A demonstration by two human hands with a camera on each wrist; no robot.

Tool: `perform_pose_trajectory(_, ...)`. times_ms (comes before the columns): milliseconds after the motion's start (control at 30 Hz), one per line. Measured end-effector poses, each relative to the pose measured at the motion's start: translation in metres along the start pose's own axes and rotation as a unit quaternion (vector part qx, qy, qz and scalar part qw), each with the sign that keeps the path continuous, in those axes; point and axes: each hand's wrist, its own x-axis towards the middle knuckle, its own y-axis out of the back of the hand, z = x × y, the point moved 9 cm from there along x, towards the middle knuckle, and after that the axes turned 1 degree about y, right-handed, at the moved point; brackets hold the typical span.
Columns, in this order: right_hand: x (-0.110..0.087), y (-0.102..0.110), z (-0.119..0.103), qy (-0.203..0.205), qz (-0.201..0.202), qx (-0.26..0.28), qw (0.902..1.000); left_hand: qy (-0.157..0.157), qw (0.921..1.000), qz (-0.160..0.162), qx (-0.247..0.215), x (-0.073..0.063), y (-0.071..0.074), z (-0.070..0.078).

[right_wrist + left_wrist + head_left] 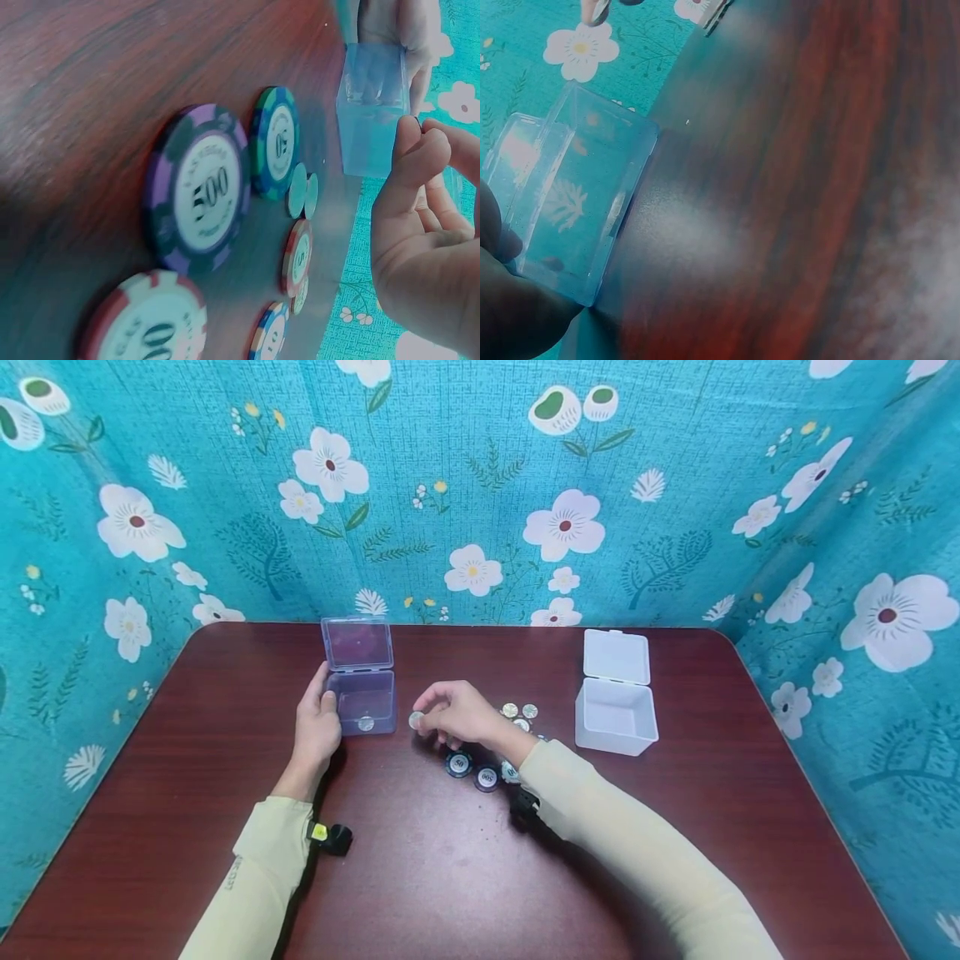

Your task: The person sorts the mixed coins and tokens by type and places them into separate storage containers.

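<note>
On the left of the table, a bluish clear plastic box [386, 713] stands with its lid [358, 644] raised. A silver coin [365, 724] shows low inside it. My left hand [318, 727] grips the box's left side, thumb in front and fingers partly hidden behind. Just right of the box, my right hand [461, 713] pinches another coin [416, 720] between thumb and index finger. Near that hand lie poker chips, among them a green-blue 50 chip [275, 142] and a purple 500 chip [199, 187]. The right forearm partly covers the group in the head view.
A white box [617, 742] with its lid up stands right of the chips. Loose coins [530, 711] lie behind the right wrist, close to a red-edged chip [298, 259]. A blue flowered cloth [450, 485] hangs along the table's far edge.
</note>
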Motion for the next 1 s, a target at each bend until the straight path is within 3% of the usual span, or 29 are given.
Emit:
perform_pose_trajectory(333, 0.008, -0.007, -0.013, -0.007, 0.004, 0.018, 0.9998, 0.001, 1.0000, 0.001, 0.001, 0.000, -0.001, 0.001)
perform_pose_trajectory(733, 0.014, -0.020, -0.019, -0.028, 0.002, 0.087, 0.9958, -0.003, 0.9999, 0.010, 0.005, -0.007, 0.000, 0.003)
perform_pose_trajectory(1000, 0.017, -0.025, -0.020, -0.047, 0.022, 0.117, 0.9918, 0.015, 0.9998, 0.015, 0.005, -0.011, 0.000, 0.004)
